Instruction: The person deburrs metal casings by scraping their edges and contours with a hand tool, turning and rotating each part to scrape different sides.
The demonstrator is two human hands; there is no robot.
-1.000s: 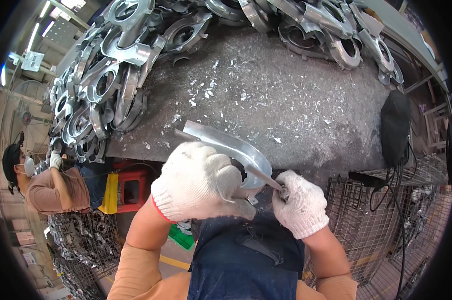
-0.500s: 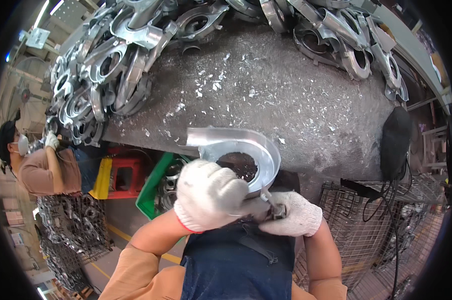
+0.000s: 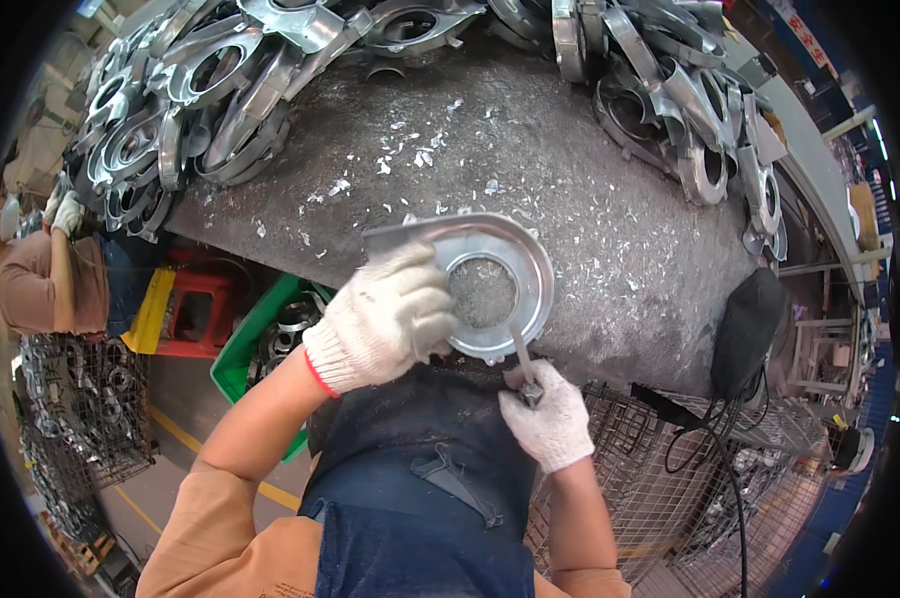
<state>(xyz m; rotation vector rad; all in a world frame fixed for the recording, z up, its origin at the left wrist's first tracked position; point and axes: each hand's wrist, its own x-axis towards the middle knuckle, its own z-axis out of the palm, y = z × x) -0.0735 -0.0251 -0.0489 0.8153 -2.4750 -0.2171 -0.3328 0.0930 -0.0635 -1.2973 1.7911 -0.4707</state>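
Observation:
A shiny metal housing (image 3: 531, 274), shaped like a snail shell with a round hole, lies at the near edge of the worktable (image 3: 629, 279). My left hand (image 3: 382, 317), in a white knit glove, is closed on the housing's left side; its fingertips are partly hidden. In my gloved right hand (image 3: 549, 419) is a slim flat metal tool (image 3: 521, 351). The tool points away from me, its tip at the near right rim of the housing. My right fingers wrap round its lower end, which mostly hides its handle.
Similar castings are heaped at the far left (image 3: 211, 90) and far right (image 3: 704, 120). Metal flakes (image 3: 420, 157) litter the tabletop. At left stand a green crate (image 3: 239, 364), a red stool (image 3: 206, 304) and a co-worker (image 3: 56, 269). Wire cages (image 3: 659, 478) and a black cable (image 3: 739, 488) are at right.
The housing has turned slightly and appears flatter on the table. My right hand has drawn back from its rim, so the tool now shows. The whole view has shifted.

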